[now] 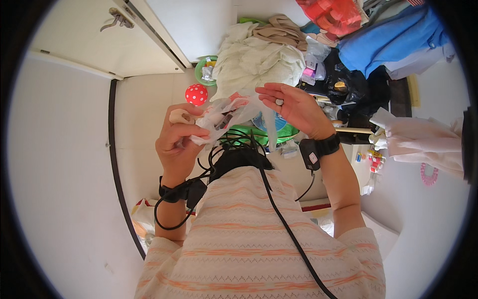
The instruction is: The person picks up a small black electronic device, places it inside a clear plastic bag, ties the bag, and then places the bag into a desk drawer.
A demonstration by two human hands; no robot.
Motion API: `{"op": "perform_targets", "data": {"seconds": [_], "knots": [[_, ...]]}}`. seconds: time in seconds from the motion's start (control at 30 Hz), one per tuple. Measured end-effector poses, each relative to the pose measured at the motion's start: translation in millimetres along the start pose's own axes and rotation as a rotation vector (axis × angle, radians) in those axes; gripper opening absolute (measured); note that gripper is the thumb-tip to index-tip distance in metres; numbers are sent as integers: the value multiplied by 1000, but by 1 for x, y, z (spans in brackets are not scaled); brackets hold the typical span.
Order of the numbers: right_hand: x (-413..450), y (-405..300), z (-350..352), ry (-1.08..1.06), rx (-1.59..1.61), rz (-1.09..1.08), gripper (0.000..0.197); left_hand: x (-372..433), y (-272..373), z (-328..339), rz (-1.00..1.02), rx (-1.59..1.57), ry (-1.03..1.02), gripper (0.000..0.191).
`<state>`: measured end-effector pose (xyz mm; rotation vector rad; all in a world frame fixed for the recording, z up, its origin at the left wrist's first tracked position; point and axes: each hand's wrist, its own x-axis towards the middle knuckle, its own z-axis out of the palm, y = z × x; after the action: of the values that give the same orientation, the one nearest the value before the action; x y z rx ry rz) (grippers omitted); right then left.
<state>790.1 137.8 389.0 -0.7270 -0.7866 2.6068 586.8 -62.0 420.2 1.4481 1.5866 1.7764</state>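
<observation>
My left hand (181, 136) grips a thin translucent plastic bag (233, 112) with red print, and a small cream-coloured object (181, 116) shows between its fingers. Something dark shows through the bag. My right hand (291, 106), fingers extended and a ring on one of them, is beside the bag's other end; whether it touches the plastic I cannot tell. Each wrist wears a black strap with a small box and a cable. Beyond the bag lies a heap of pale green cloth (261, 56).
A red polka-dot ball (196, 95) and a green basin (204, 71) are on the floor ahead. The door (97, 41) is at upper left. Black cables (239, 140) loop at my waist. Blue clothing (392, 41) hangs at right, above black bags (340, 80). A green item (287, 132) lies below.
</observation>
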Motion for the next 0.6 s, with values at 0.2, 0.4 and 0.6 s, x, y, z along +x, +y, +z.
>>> {"op": "perform_targets", "data": {"seconds": [0.2,0.4,0.6], "knots": [[-12,0,-25,131,-387,-29,34,1,5,3,-98,-115,-14,22],[-21,50,-24,512,-1581,-427,52,5,2,7,-38,-84,-55,17],[-26,50,-53,631,-1779,-420,26,13,-1,7,-74,-51,52,24]]}}
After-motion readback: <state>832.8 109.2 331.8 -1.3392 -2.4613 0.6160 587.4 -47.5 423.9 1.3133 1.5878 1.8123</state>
